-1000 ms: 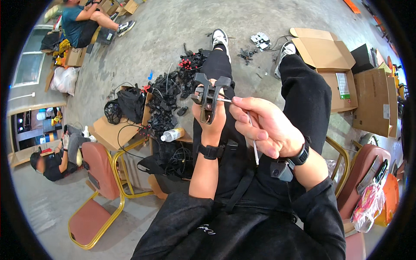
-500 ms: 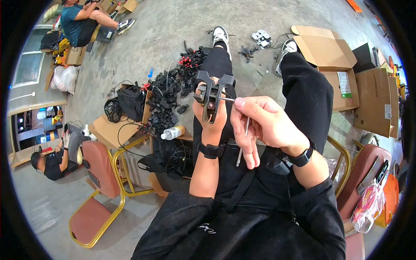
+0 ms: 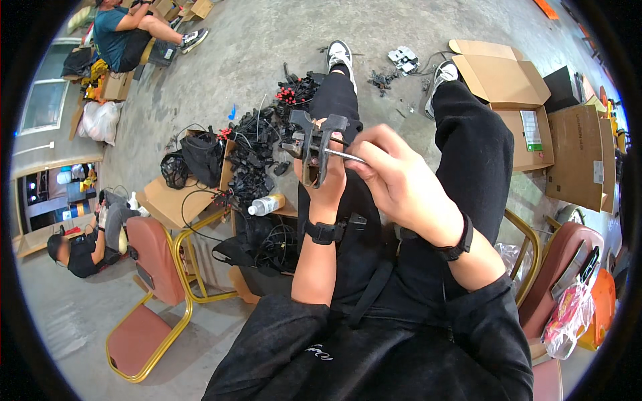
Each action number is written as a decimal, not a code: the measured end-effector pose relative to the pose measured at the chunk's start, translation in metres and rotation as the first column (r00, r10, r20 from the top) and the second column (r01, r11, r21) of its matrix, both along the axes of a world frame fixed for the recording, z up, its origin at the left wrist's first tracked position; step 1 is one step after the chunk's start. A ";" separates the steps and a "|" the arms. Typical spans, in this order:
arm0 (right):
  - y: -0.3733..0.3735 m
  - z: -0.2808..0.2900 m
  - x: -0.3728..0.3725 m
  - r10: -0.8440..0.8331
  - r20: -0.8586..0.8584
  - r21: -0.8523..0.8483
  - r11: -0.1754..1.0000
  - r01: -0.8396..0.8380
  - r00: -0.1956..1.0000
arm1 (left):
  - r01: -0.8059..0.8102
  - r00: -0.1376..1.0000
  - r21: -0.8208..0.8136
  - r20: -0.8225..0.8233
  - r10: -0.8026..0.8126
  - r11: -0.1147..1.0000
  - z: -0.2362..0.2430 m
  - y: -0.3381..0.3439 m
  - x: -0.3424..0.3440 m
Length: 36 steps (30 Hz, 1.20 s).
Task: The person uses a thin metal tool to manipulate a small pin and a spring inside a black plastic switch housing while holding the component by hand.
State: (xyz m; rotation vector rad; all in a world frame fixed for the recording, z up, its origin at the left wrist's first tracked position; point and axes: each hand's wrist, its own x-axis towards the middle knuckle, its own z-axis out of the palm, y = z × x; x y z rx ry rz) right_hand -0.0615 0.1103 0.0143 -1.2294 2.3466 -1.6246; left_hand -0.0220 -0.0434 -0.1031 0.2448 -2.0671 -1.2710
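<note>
My left hand (image 3: pixel 326 197) is raised over my lap, closed around a black bracket-like part (image 3: pixel 314 137) with prongs at its top and a slot down its middle. My right hand (image 3: pixel 394 180), curled just to the right of it, pinches a thin metal rod (image 3: pixel 341 154), like a hex key or screwdriver shaft. The rod lies nearly level, its tip at the side of the black part; a dark thin piece shows behind it, too small to make out. Black straps are on both wrists.
Below lie a pile of black parts and cables (image 3: pixel 257 134), a bottle (image 3: pixel 266 206), a black bag (image 3: pixel 200 160), open cardboard boxes (image 3: pixel 508 83) and silver parts (image 3: pixel 403 60). Padded chairs (image 3: pixel 147 327) flank me. Two other people (image 3: pixel 114 33) (image 3: pixel 83 260) sit at the left.
My right hand has turned and curled its fingers; the metal rod that hung downward now lies level against the black part. My left hand and the part have shifted slightly left.
</note>
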 end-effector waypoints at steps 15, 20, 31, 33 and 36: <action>0.007 0.011 0.000 0.505 0.789 -0.454 0.863 -0.222 0.350 | -0.077 0.997 0.217 0.032 0.072 0.973 0.017 0.010 0.002; 0.007 0.008 -0.005 0.558 0.810 -0.529 0.828 -0.185 0.178 | -0.038 0.996 -0.037 -0.077 0.035 0.999 0.017 0.008 0.002; 0.016 0.034 -0.015 0.433 0.849 -0.430 0.899 0.081 -0.301 | -0.023 1.000 -0.272 -0.011 0.021 0.962 0.007 0.008 0.004; 0.017 0.032 -0.015 0.407 0.866 -0.408 0.911 0.060 -0.291 | -0.007 1.000 -0.232 -0.014 0.004 0.973 0.009 0.009 0.003; 0.015 0.023 -0.011 0.455 0.886 -0.461 0.886 -0.051 -0.092 | 0.024 1.000 0.067 -0.008 -0.023 0.997 0.010 0.011 0.004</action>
